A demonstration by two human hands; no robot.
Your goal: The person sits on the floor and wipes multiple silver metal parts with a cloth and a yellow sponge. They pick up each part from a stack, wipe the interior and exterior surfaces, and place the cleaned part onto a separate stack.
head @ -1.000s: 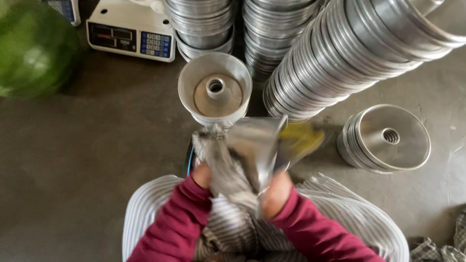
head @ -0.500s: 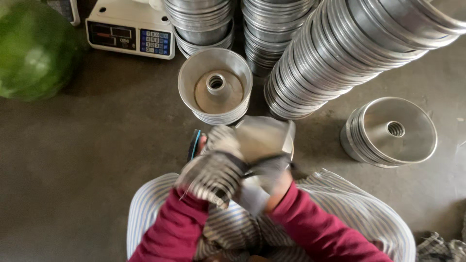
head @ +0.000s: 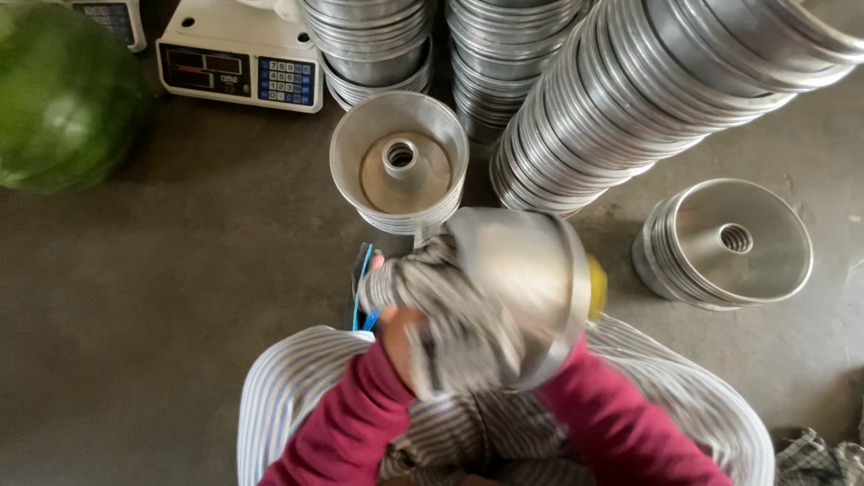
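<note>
My left hand grips a grey striped rag and presses it against a round metal pan held over my lap. The pan is blurred by motion. The pan hides my right hand; only its maroon sleeve shows, running up under the pan's right side. A yellow bit sticks out at the pan's right edge. Just beyond the pan, a short stack of metal ring pans with a centre tube stands on the floor.
Tall stacks of metal pans lean at the back and right, with more stacks behind. A low stack of lids sits at right. A white digital scale and a green watermelon lie at left. Striped fabric covers my lap.
The rag has swept from the left across the pan's near side, and the pan has turned and shifted right. My right hand, seen a second ago, is now hidden behind it.
</note>
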